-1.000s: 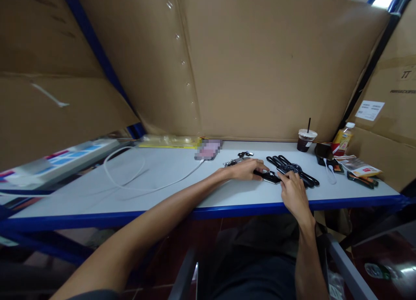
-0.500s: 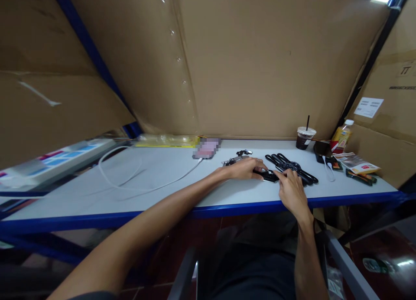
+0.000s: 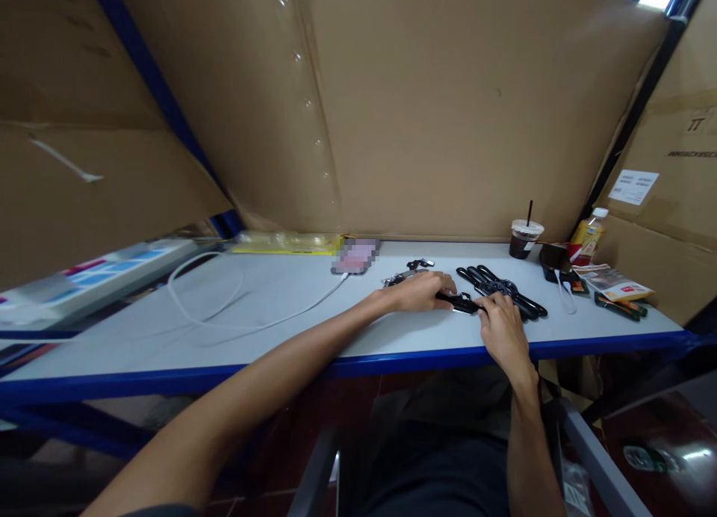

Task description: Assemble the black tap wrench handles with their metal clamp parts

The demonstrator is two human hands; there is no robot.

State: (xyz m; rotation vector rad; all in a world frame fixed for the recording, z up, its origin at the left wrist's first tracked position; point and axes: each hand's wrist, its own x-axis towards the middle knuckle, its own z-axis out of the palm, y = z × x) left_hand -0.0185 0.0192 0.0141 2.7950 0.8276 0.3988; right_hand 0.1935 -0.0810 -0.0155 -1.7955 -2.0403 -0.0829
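My left hand [image 3: 419, 291] rests on the grey table [image 3: 280, 330] with its fingers curled over one end of a small black part [image 3: 462, 302]. My right hand [image 3: 500, 323] pinches the other end of that same black part. Just behind my right hand lies a pile of black elongated pieces [image 3: 504, 284]. Small metal and black bits [image 3: 421, 264] lie beyond my left hand.
A white cable [image 3: 224, 311] runs to a pink phone [image 3: 355, 256]. An iced drink cup [image 3: 524, 238], a yellow bottle [image 3: 586, 238], packets [image 3: 613, 281] and pliers [image 3: 616, 305] sit at the right. Cardboard sheets [image 3: 448, 106] wall the back and sides. The table has a blue front edge [image 3: 392, 364].
Both hands stay on the black part with only slight finger shifts. The view has moved a little.
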